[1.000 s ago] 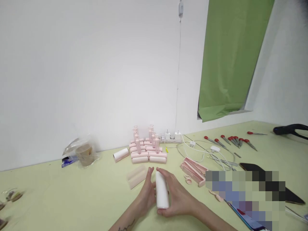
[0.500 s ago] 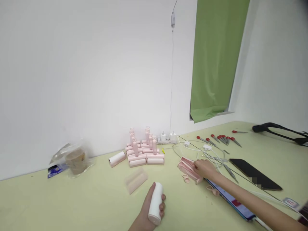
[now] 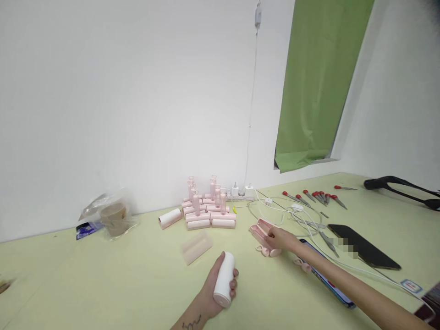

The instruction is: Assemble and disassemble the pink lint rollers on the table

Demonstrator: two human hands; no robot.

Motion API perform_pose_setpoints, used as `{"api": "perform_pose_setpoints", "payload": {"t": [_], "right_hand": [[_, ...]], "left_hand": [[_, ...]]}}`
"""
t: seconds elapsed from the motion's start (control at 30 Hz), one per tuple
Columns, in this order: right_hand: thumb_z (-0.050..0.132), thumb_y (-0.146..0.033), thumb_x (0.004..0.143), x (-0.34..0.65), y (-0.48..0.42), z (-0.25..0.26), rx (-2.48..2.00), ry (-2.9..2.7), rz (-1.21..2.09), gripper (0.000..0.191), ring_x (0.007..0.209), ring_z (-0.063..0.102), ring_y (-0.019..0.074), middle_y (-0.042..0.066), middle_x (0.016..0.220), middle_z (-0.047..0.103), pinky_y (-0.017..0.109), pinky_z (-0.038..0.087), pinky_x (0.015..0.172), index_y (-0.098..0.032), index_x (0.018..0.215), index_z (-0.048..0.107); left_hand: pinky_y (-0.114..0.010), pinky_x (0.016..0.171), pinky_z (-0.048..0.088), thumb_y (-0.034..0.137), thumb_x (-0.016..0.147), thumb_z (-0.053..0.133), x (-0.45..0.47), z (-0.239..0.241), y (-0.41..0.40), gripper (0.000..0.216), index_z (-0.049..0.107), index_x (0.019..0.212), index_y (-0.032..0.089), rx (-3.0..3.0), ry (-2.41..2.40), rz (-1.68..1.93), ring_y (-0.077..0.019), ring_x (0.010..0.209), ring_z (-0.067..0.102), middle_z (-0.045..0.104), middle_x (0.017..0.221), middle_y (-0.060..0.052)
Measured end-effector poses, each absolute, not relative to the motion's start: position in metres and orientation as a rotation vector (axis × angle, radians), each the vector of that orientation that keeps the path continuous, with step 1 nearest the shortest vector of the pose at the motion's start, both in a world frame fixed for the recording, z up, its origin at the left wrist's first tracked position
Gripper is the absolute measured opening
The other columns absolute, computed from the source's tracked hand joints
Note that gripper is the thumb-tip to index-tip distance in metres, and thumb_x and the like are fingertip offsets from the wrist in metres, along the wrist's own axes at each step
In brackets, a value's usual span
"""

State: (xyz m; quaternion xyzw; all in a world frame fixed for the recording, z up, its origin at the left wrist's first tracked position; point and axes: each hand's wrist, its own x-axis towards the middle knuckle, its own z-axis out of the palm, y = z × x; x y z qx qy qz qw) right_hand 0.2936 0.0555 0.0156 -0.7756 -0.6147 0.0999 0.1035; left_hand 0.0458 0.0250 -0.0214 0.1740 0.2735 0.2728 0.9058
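Widest pass I've got: twd table (image 3: 79,284) near-L corner, L of my L hand (image 3: 208,291) w/ its white roll (image 3: 224,279). Narrower gap mid-table, btwn that roll & pink case (image 3: 257,234) under my R hand (image 3: 282,239). Pink roller cluster (image 3: 210,217) blocks back-edge ctr; bagged cup (image 3: 114,220) sits further L there. Twd R edge, phone (image 3: 332,288), white cable (image 3: 374,274) & black slab (image 3: 374,253) obstruct, R arm (image 3: 343,277) across phone.

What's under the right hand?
Pink trough-like pieces; their far ends show. The right hand covers part of their nearer portion, so its exact grip and anything directly beneath it can't be seen.
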Motion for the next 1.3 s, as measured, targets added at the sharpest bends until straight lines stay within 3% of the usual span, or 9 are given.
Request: {"api": "perform_pose_setpoints", "payload": {"t": [0.13, 0.27, 0.43, 0.53, 0.77, 1.1, 1.3], "right_hand": [[0.048, -0.035, 0.070, 0.294, 0.052, 0.015, -2.271, -1.785, 0.272, 0.030, 0.053, 0.053, 0.0166, -0.001, 0.048, 0.052, 0.022, 0.024, 0.045, -0.019, 0.045, 0.042], [0.037, -0.038, 0.078, 0.292, 0.041, 0.015, -2.250, -1.717, 0.202, 0.030, 0.053, 0.055, 0.0177, 0.002, 0.055, 0.057, 0.023, 0.025, 0.045, -0.019, 0.057, 0.046], [0.034, -0.041, 0.081, 0.293, 0.034, 0.016, -2.195, -1.683, 0.235, 0.028, 0.051, 0.058, 0.0143, 0.006, 0.086, 0.062, 0.022, 0.031, 0.045, -0.019, 0.094, 0.046], [0.041, -0.044, 0.077, 0.294, 0.035, 0.015, -2.201, -1.701, 0.258, 0.032, 0.055, 0.059, 0.0148, 0.010, 0.101, 0.058, 0.022, 0.032, 0.043, -0.018, 0.093, 0.048], [0.041, -0.038, 0.078, 0.297, 0.045, 0.013, -2.248, -1.753, 0.198, 0.025, 0.068, 0.058, 0.0232, 0.010, 0.082, 0.062, 0.024, 0.028, 0.047, -0.016, 0.090, 0.044], [0.040, -0.029, 0.082, 0.295, 0.054, 0.017, -2.217, -1.766, 0.200, 0.016, 0.074, 0.055, 0.0216, 0.013, 0.089, 0.058, 0.023, 0.029, 0.051, -0.016, 0.090, 0.041], [0.039, -0.040, 0.082, 0.296, 0.043, 0.041, -2.139, -1.672, 0.213, 0.027, 0.077, 0.055, 0.0249, 0.013, 0.084, 0.057, 0.027, 0.033, 0.055, -0.015, 0.090, 0.044]], "left_hand": [[-0.016, 0.029, 0.035, 0.049, 0.074, 0.052, 0.046, -0.020, 0.024, 0.037, 0.049, 0.069, 0.013, 0.369, 0.577, 0.584, -0.0048, 0.033, 0.045, 0.052, 0.055, 0.003], [-0.015, 0.029, 0.037, 0.050, 0.073, 0.052, 0.046, -0.021, 0.025, 0.040, 0.050, 0.068, 0.011, 0.376, 0.584, 0.573, -0.0046, 0.034, 0.045, 0.052, 0.055, 0.003], [-0.015, 0.029, 0.036, 0.052, 0.075, 0.048, 0.047, -0.020, 0.025, 0.042, 0.050, 0.067, 0.011, 0.374, 0.585, 0.571, -0.0045, 0.033, 0.045, 0.051, 0.053, 0.003], [-0.015, 0.029, 0.036, 0.053, 0.075, 0.047, 0.047, -0.019, 0.026, 0.042, 0.050, 0.067, 0.011, 0.382, 0.581, 0.573, -0.0046, 0.032, 0.044, 0.051, 0.053, 0.003], [-0.015, 0.030, 0.036, 0.049, 0.074, 0.051, 0.046, -0.023, 0.025, 0.036, 0.049, 0.071, 0.013, 0.394, 0.561, 0.593, -0.0048, 0.036, 0.045, 0.053, 0.058, 0.003], [-0.015, 0.030, 0.036, 0.049, 0.073, 0.052, 0.045, -0.020, 0.025, 0.037, 0.049, 0.069, 0.013, 0.372, 0.557, 0.574, -0.0046, 0.035, 0.045, 0.052, 0.055, 0.003], [-0.017, 0.029, 0.037, 0.045, 0.074, 0.053, 0.049, -0.016, 0.022, 0.032, 0.049, 0.070, 0.014, 0.360, 0.654, 0.694, -0.0064, 0.033, 0.045, 0.053, 0.054, 0.001]]}}
